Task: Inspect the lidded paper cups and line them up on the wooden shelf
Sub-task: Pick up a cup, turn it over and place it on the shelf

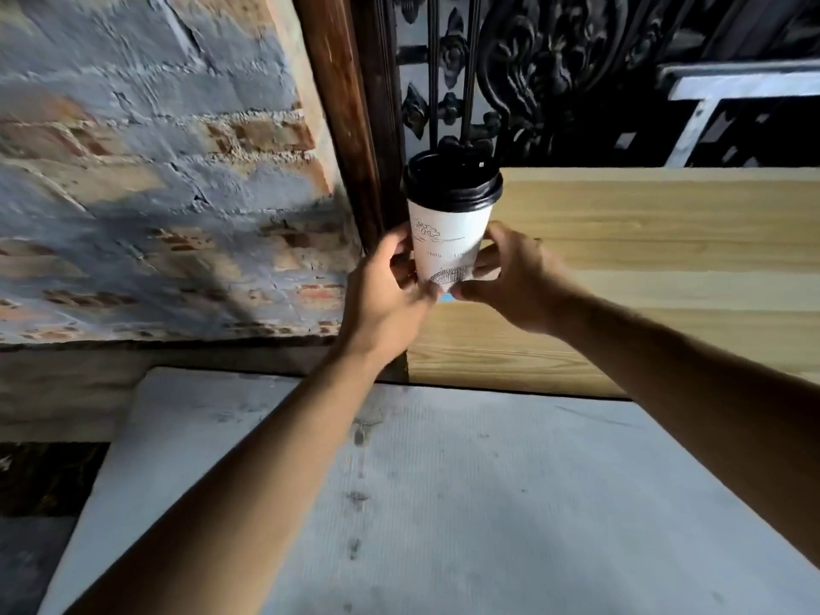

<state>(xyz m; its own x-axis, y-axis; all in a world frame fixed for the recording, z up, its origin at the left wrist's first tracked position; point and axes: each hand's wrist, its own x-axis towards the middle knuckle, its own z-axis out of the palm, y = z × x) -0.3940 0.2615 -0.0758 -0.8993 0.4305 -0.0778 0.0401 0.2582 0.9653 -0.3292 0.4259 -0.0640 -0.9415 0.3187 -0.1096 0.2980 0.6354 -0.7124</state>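
White paper, black lid: one cup (448, 246) is in view, and only one. It is held upright between two bare hands at the left end of the shelf (665, 268). The lid (455, 182) sits on the rim, dark and domed, and a fine line drawing runs down the cup's side.

Left hand (390, 286) has its grip closed on the cup's lower left side, thumb toward the base. Right hand (514, 277) grips the lower right side, its fingertips meeting the left thumb near the bottom edge. Both grips are clenched on the cup. Whether the base touches the shelf I cannot tell; the fingers hide it, and a small blue spot shows just under them.

Two forearms reach in from the bottom of the view, both bare.

Pale boards with a clear grain make up the shelf, which runs off to the right. Nothing else stands on the stretch that shows. Below it lies a grey, scuffed slab (443, 503) with a few dark marks in a line.

Left of the cup stands a dark wooden post (341, 104), and beyond that a brick wall (146, 170) with patchy grey paint, bare red brick showing through. Behind the shelf is black ornate ironwork (554, 68) with scrolls and flowers.
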